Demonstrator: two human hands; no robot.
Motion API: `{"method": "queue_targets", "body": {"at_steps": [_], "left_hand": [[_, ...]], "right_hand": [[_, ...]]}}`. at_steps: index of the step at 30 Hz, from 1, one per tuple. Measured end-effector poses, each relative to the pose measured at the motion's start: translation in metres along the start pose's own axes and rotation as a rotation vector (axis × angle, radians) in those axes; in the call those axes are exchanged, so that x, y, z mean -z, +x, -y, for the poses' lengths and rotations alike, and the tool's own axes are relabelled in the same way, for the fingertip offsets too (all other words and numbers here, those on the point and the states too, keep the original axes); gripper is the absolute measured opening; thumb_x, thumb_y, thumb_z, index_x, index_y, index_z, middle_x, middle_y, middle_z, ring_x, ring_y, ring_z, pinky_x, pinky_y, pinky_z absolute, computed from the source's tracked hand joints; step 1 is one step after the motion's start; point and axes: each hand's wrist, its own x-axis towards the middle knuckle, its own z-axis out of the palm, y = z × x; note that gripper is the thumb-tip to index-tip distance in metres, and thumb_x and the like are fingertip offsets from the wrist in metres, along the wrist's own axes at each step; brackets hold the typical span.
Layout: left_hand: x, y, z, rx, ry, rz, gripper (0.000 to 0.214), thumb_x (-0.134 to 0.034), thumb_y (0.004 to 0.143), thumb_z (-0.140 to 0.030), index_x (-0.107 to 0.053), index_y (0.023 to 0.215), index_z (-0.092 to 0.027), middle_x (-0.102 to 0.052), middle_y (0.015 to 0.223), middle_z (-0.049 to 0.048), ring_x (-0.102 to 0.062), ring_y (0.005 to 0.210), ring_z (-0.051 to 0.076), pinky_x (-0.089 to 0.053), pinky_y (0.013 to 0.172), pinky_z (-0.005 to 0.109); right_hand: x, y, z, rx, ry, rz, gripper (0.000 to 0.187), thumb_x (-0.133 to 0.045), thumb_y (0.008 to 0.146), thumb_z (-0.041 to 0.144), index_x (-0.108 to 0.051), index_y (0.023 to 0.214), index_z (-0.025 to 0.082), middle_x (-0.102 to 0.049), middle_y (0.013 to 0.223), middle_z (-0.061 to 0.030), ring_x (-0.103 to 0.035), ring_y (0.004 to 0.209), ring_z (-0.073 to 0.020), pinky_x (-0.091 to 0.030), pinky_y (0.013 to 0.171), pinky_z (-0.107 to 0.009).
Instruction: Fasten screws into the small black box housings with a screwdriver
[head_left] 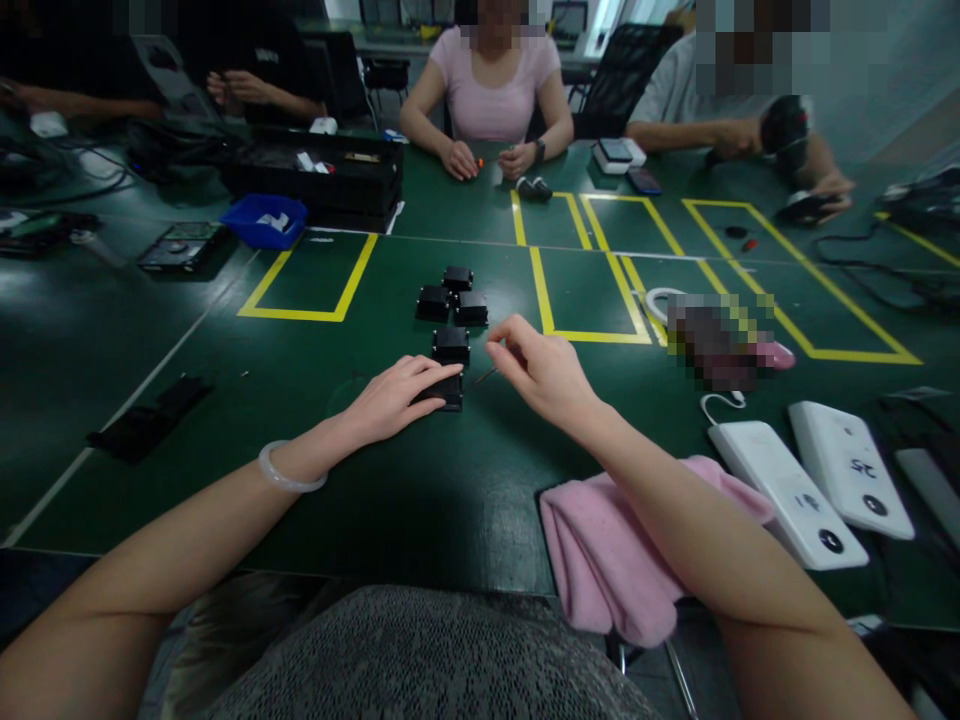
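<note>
My left hand [401, 397], with a pale bangle at its wrist, lies on the table and holds a small black rectangular block [454, 390] between its thumb and fingers. Part of that block is hidden under the fingers. Just to the right, my right hand [544, 370] is closed in a pinch on a thin dark rod [486, 376]. The rod's tip points down and left toward the held block, and I cannot tell what kind of tool it is. Directly beyond lies another black block [451, 344], with several similar ones [472, 307] grouped behind it, bright dots at their corners.
A blue tray [264, 220] and a black bin [315, 180] stand at the back left. Black parts [150, 420] lie left. At right are a pink cloth [600, 550], white power banks [787, 495] and a cable [724, 400]. Several people sit across the green table.
</note>
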Motion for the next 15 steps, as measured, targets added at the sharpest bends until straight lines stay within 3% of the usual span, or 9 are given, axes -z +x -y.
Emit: {"method": "queue_targets", "body": {"at_steps": [8,15], "left_hand": [[-0.0021,0.0004,-0.0008,0.015,0.003,0.002,0.051,-0.048,0.108,-0.038,-0.05,0.156,-0.022,-0.063,0.134,0.0133,-0.059,0.12,0.029,-0.053,0.101,0.044],[-0.0026,-0.0003,-0.0008,-0.007,0.023,-0.021,0.05,-0.048,0.108,-0.036,-0.049,0.157,-0.027,-0.063,0.135,0.0116,-0.058,0.119,0.028,-0.052,0.102,0.045]], "right_hand": [[-0.0021,-0.0021,-0.0051,0.029,0.089,-0.016,0.025,-0.042,0.1,0.026,-0.059,0.116,0.018,-0.06,0.074,0.0008,-0.049,0.059,-0.0139,-0.033,0.064,-0.026],[-0.0019,-0.0024,-0.0098,0.015,0.108,-0.013,0.019,-0.046,0.101,0.033,-0.06,0.104,0.02,-0.052,0.064,0.0041,-0.046,0.057,-0.0133,-0.032,0.064,-0.026]]}}
